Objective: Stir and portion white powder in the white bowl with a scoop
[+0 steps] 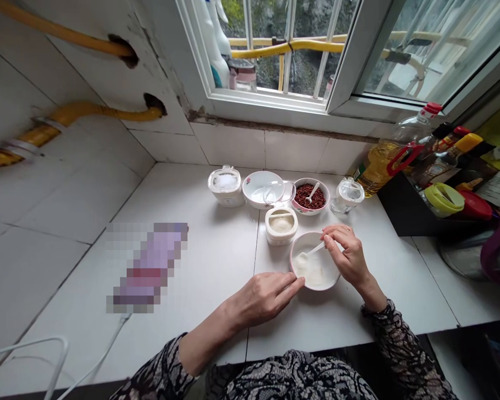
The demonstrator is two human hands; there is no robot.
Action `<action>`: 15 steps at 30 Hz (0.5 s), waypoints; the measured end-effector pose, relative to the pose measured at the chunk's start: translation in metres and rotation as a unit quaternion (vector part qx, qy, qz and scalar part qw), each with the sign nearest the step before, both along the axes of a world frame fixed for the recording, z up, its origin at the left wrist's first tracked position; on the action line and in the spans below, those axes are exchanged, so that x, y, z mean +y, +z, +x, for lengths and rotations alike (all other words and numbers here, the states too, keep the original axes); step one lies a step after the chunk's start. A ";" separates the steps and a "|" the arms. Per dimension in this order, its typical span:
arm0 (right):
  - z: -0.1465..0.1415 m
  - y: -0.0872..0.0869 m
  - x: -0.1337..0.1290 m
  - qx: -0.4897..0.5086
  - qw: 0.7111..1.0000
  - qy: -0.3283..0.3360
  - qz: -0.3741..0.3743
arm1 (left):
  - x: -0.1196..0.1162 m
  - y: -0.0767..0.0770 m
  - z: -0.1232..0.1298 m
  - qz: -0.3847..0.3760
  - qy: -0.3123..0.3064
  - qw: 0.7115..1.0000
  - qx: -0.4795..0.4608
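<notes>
A white bowl (332, 273) with a pink rim stands on the counter, holding pale, fine grains (312, 274). My left hand (266, 297) steadies this bowl, its fingers closed together at the left rim. In a pinch between thumb and fingers, my right hand (348, 253) has a small white spoon (316, 248), its scoop end down in the grains. Just behind the bowl is an open square jar (281, 240) of similar pale grains. Farther back, a bowl of dark red beans or peppercorns (303, 199) has a white spoon (313, 192) in it.
At the back stand a white jar (225, 194), a flowered bowl (250, 191) and a clear lidded jar (350, 191). An oil bottle (377, 161) and a black condiment box (400, 203) are at right. A blurred purple object (152, 261) with a cable lies left.
</notes>
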State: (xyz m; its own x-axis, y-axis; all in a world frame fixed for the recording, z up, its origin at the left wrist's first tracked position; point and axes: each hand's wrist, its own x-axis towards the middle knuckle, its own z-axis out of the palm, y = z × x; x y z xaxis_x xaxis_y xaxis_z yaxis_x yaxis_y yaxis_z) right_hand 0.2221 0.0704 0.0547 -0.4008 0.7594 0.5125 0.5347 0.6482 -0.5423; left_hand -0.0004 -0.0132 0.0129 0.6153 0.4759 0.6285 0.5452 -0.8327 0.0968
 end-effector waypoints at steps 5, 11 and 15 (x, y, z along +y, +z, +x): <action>0.001 -0.004 0.001 -0.021 1.000 -0.002 0.002 | 0.001 0.002 0.000 0.001 0.000 1.000 -0.004; -0.001 -0.007 0.000 -0.021 1.000 -0.010 0.001 | 0.001 0.004 0.002 0.007 0.002 1.000 -0.013; -0.005 -0.008 -0.002 -0.020 1.000 0.000 -0.009 | 0.000 0.004 0.002 0.005 0.003 1.000 -0.005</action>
State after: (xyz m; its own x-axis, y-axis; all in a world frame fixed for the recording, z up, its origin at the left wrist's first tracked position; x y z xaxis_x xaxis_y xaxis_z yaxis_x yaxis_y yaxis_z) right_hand 0.2174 0.0686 0.0471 -0.4202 0.7691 0.4816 0.5568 0.6376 -0.5324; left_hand 0.0011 -0.0128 0.0165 0.6059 0.4732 0.6395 0.5489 -0.8305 0.0945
